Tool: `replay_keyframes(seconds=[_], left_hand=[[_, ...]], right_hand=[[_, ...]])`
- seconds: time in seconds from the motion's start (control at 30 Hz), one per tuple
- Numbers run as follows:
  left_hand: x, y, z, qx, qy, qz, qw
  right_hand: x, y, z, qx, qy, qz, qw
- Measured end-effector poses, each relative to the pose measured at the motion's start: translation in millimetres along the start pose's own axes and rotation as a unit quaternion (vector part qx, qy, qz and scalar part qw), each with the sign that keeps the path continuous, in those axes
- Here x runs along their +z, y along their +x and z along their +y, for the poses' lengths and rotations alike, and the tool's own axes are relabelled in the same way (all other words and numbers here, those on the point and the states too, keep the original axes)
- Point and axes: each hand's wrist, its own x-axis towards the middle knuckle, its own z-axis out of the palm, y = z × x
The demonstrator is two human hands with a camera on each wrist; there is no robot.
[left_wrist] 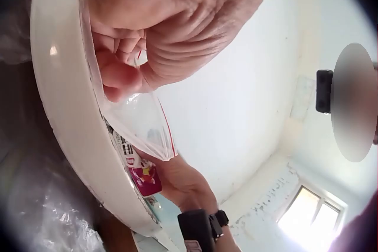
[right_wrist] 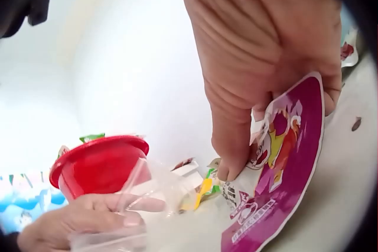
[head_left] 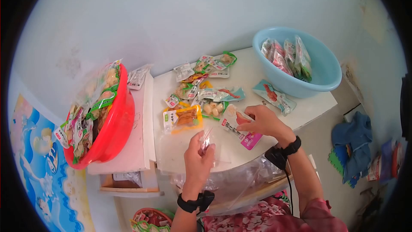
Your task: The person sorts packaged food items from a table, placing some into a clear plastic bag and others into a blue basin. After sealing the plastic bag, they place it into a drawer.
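Note:
My left hand pinches a clear zip bag with a red line along its edge, over the front of the white table. To its right, my right hand grips a purple-and-white snack packet between thumb and fingers, low over the tabletop. In the right wrist view the thumb lies on the printed face of that packet. Just beyond both hands is a pile of sealed snack packets, among them a yellow-edged packet and a green-edged one.
A red basin heaped with packets stands at the left. At the back right a light blue basin holds several packets, with a blue-and-white packet beside it. Clear plastic hangs at the table's front edge.

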Motion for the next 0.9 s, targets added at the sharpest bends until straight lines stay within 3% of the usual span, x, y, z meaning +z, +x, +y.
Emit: replay_keyframes(seconds=[0.03, 0.13, 0.23, 0.27, 0.33, 0.47, 0.57, 0.7, 0.8, 0.9], left_hand=[[1.1, 0.7, 7.0, -0.021, -0.023, -0.003, 1.0], [14.7, 1.7, 15.2, 0.087, -0.006, 0.064, 0.994], [9.9, -5.0, -3.2, 0.162, -0.025, 0.126, 0.978], [11.7, -7.2, -1.8, 0.177, -0.087, 0.136, 0.971], [8.0, -12.9, 0.2, 0.158, -0.109, 0.064, 0.979], [28.2, -22.8, 37.3, 0.093, -0.075, -0.029, 0.992], [32.0, -25.9, 51.5, 0.06, -0.077, -0.067, 0.993], [21.9, -26.2, 55.4, 0.081, -0.086, -0.093, 0.989], [14.8, -29.8, 56.5, 0.049, -0.053, -0.134, 0.988], [10.9, -34.0, 40.2, 0.042, -0.05, -0.169, 0.983]], right_hand=[[1.3, -2.6, 5.2, 0.004, 0.03, -0.009, 1.0], [3.7, -22.5, 11.0, 0.003, 0.181, 0.038, 0.983], [11.5, -48.6, 7.1, 0.011, 0.448, 0.1, 0.888], [14.0, -56.3, 2.0, 0.013, 0.493, 0.118, 0.862], [20.3, -69.0, -11.6, 0.016, 0.58, 0.152, 0.801], [47.8, -82.4, -37.3, 0.008, 0.645, 0.145, 0.75], [62.5, -91.3, -45.2, 0.018, 0.591, 0.117, 0.798], [76.0, -91.9, -48.4, -0.052, 0.607, 0.135, 0.782], [58.6, -92.1, -53.8, -0.063, 0.586, 0.117, 0.799], [29.6, -94.5, -73.7, 0.022, 0.498, -0.027, 0.867]])
